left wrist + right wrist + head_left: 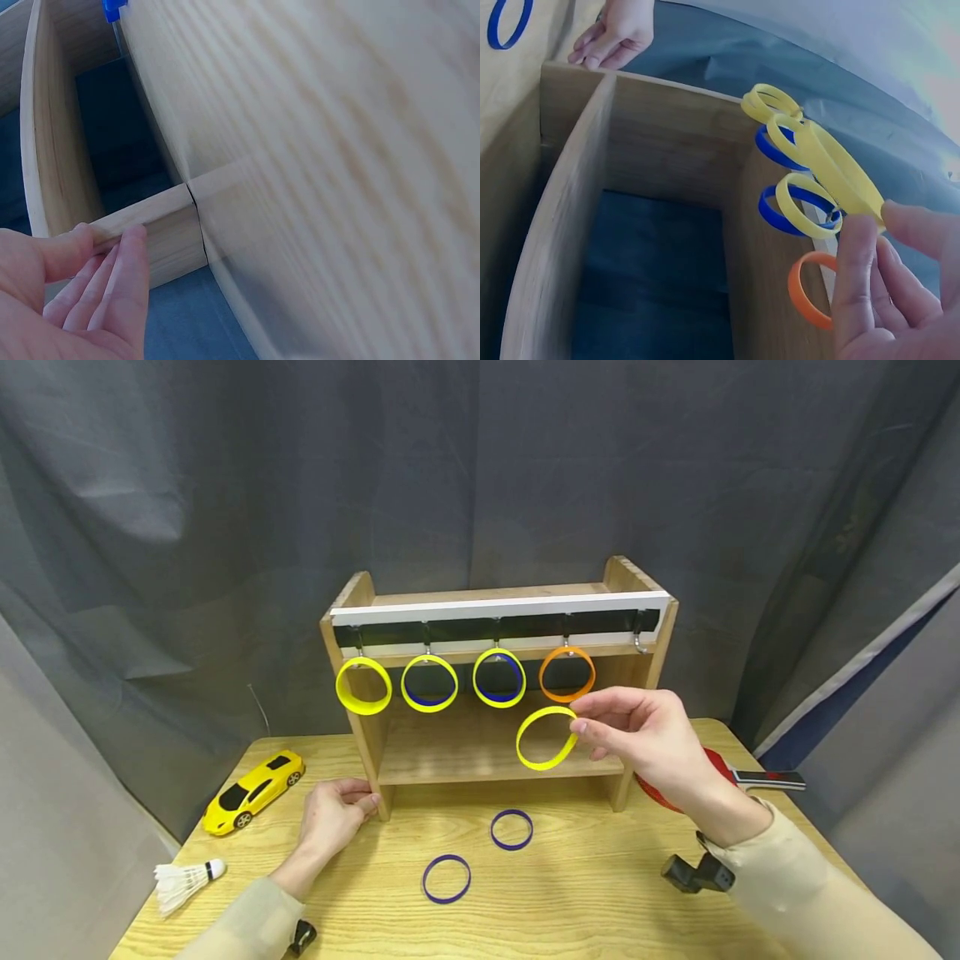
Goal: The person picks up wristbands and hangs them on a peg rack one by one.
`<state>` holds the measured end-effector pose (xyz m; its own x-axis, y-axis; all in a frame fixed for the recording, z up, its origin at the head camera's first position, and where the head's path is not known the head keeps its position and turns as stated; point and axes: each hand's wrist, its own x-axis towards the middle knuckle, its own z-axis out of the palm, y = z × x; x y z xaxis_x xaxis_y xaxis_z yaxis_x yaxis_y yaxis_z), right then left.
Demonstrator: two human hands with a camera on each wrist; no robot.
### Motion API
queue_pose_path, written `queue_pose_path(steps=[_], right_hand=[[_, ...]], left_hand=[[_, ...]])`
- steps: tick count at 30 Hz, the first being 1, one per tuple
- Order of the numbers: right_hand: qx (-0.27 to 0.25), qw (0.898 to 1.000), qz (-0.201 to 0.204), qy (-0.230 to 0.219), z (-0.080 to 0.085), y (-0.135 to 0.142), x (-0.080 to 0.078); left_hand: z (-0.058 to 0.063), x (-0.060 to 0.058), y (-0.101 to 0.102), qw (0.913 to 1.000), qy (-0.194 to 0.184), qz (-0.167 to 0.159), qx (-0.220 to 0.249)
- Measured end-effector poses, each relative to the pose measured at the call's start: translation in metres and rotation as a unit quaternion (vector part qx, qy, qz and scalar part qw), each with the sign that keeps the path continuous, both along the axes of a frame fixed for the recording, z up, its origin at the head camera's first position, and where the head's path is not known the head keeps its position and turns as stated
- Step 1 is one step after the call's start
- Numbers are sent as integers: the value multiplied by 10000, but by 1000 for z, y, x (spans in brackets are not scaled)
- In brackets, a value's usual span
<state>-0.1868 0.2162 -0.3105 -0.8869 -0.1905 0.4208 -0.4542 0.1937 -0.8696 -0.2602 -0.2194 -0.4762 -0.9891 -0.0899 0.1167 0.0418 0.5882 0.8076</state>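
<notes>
My right hand (pixel 652 735) pinches a yellow wristband (pixel 542 767) between thumb and fingertips, in front of the shelf and below the hooks. In the right wrist view this wristband (pixel 847 169) overlaps the hanging ones. My left hand (pixel 332 814) grips the lower left side panel of a wooden shelf (pixel 367 752), thumb on one face and fingers on the other. From the hooks hang a yellow wristband (pixel 363 707) at far left, two yellow-and-blue pairs, and an orange wristband (pixel 557 697). A bare metal hook (pixel 640 645) is at the right end.
On the wooden table (pixel 570 910) lie two dark blue wristbands, one (pixel 447 901) nearer the front. A yellow toy car (pixel 255 793) and a shuttlecock (pixel 180 883) are at left. A red table tennis paddle (pixel 720 764) lies partly behind my right hand.
</notes>
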Motion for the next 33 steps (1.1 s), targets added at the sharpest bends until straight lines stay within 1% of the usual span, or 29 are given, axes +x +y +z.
queue_pose_path(steps=[4,7,9,13,18,22,25,27,33], right_hand=[[-665,9977,21,-104,1,5,-3],[-1249,9919,21,-222,2,8,-6],[-1543,9875,-60,-325,3,10,-8],[-2168,9747,-173,-509,3,12,-12],[-2787,9567,-100,-836,0,14,-17],[-3075,9458,10,-1042,-1,15,-21],[-3181,9416,71,-1103,-3,15,-23],[-3188,9411,91,-1121,-4,15,-25],[-2973,9477,26,-1158,-9,11,-28]], left_hand=[[0,0,0,10000,4,1,12],[0,0,0,10000,20,12,-7],[0,0,0,10000,41,20,-34],[-1,0,1,10000,57,18,-25],[-1,0,0,10000,51,17,-12],[-1,0,0,10000,40,24,-20],[-1,0,1,10000,22,23,7],[0,0,1,10000,1,23,38],[0,0,1,10000,-34,30,85]])
